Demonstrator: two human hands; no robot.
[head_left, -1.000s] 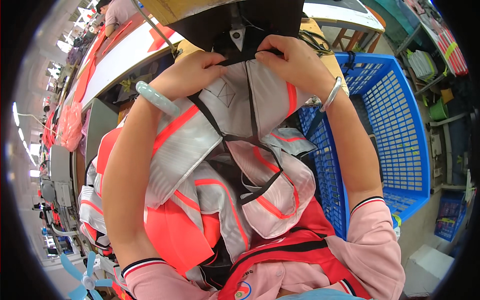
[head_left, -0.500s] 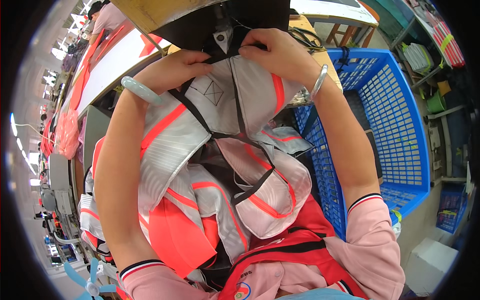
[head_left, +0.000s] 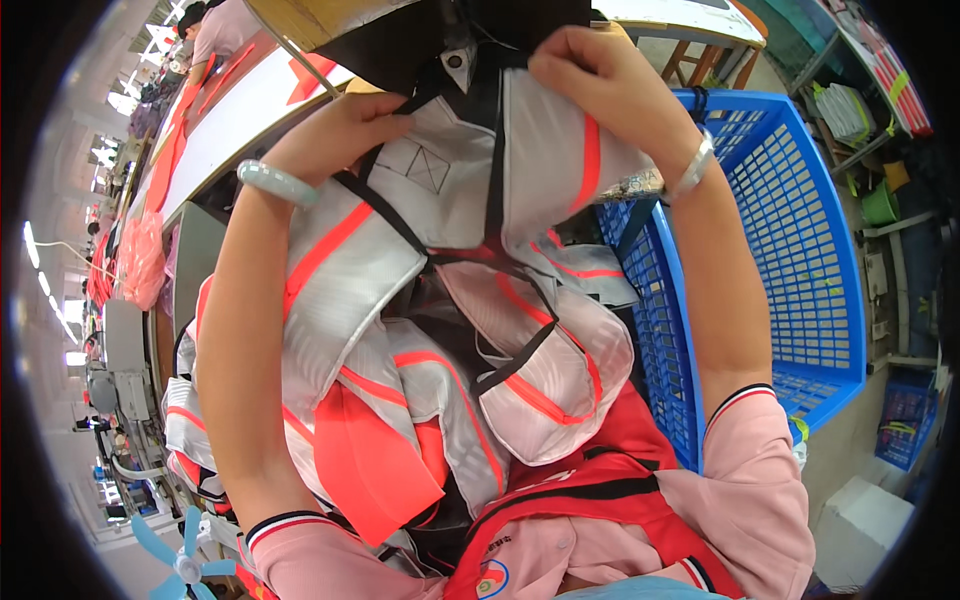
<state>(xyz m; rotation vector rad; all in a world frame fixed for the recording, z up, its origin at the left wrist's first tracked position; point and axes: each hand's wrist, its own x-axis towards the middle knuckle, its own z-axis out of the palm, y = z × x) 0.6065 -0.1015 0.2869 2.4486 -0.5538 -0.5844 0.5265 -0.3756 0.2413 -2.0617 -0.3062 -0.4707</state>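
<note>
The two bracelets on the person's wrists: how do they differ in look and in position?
The bracelet on the left wrist is a thick, pale green, smooth ring, while the bracelet on the right wrist is thin and silver-coloured. The green one sits beside the left hand, lower in the picture; the silver one sits below the right hand, next to the blue basket. Both hands grip the same grey and orange vest.

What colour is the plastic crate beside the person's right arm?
The plastic crate is bright blue with a lattice wall, seen best in the head view, its only view.
</note>
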